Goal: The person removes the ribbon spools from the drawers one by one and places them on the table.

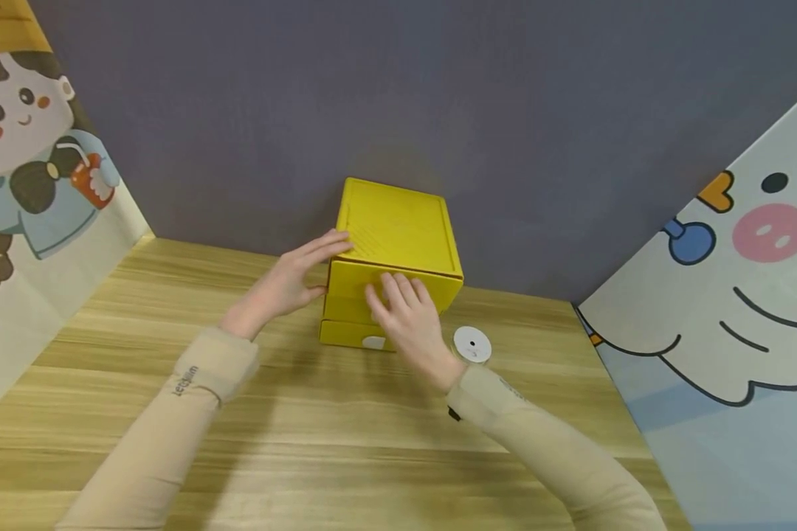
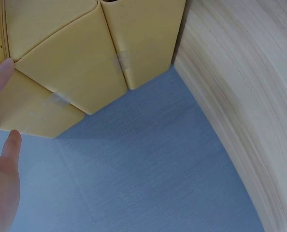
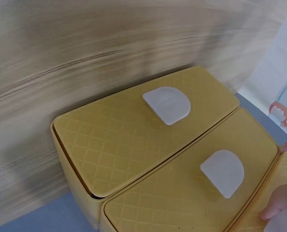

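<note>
A yellow three-drawer box [image 1: 398, 228] stands against the back wall in the head view. My left hand [image 1: 295, 276] rests on its left side, fingers along the top left edge and thumb low on the side. The left wrist view shows fingertips of this left hand [image 2: 3, 179] at the box's side wall. My right hand [image 1: 408, 321] is at the front of the top drawer, with fingers bent around its whitish half-round handle [image 3: 279, 222]. The lower two drawers carry similar handles, a middle handle [image 3: 223, 173] and a bottom handle [image 3: 167, 104]. All drawer fronts look pushed in.
A white round spool-like thing [image 1: 472, 344] lies on the wooden table [image 1: 332, 457] right of the box. Behind the box rises a grey-blue wall [image 1: 398, 88]. Cartoon panels flank the table, a left panel [image 1: 26, 147] and a right panel [image 1: 717, 310].
</note>
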`<state>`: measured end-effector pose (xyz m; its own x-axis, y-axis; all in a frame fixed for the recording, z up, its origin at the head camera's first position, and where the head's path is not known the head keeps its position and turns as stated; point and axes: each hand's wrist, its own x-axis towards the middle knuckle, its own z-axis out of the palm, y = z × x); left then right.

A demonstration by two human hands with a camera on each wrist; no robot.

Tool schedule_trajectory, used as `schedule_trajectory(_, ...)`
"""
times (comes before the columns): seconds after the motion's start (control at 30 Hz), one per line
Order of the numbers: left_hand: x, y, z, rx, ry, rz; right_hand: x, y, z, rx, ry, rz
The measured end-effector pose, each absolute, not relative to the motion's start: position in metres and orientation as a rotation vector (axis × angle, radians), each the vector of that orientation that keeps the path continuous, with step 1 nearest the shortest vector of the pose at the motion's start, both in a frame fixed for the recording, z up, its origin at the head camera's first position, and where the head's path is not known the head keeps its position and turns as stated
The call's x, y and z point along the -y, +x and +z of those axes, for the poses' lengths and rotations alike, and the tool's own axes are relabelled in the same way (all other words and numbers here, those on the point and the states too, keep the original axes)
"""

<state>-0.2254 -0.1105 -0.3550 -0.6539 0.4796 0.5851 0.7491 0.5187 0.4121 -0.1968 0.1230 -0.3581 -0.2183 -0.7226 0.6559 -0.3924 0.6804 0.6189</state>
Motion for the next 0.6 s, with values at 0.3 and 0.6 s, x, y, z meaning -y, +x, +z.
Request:
schedule_trajectory(0.3,0.1101,-0.2255,-0.3531,2.361,-1.019,-0.922,-0.1211,-0.2022,-0.358,1.851,0.889,-0.363)
schedule_trajectory(0.6,0.1106,-0.2257,-0.3523,2.361,-1.015,-0.93,-0.1209,-0.2044,-0.357,1.872,0.893,-0.359)
